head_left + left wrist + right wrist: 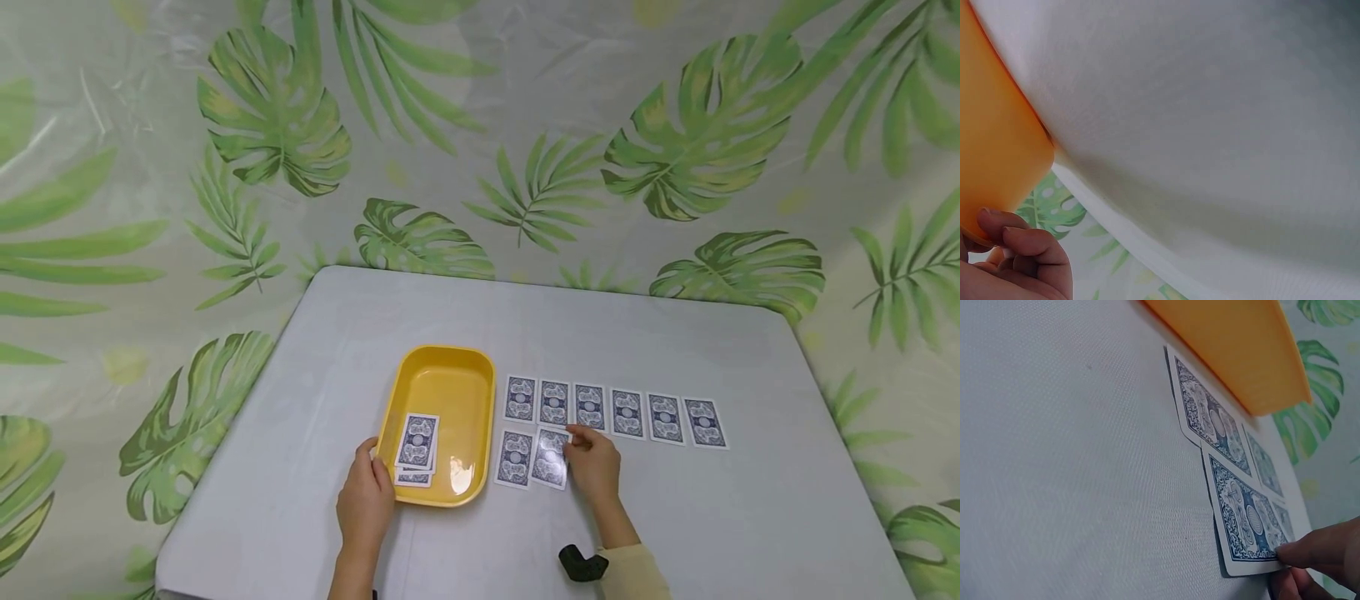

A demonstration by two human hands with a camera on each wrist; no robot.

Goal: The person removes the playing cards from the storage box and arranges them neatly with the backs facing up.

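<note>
My left hand [365, 500] grips the near left corner of a yellow plastic tray [480, 417], fingers curled at its rim in the left wrist view. Inside the tray, a few playing cards [417, 442] lie overlapped, blue backs up. My right hand [594, 467] pinches the right edge of a face-down playing card [550, 458], the second in the lower row. In the right wrist view the thumb lies on top of that card [1249, 515]; its other end meets the neighbouring card [1210, 415], and how the fingers sit beneath is partly hidden.
An upper row of several face-down cards [628, 413] runs rightward from the tray. Left of the held card lies another card [514, 458]. A black device [583, 564] is by the right wrist. The white-covered table [750, 517] meets a leaf-patterned backdrop [525, 192].
</note>
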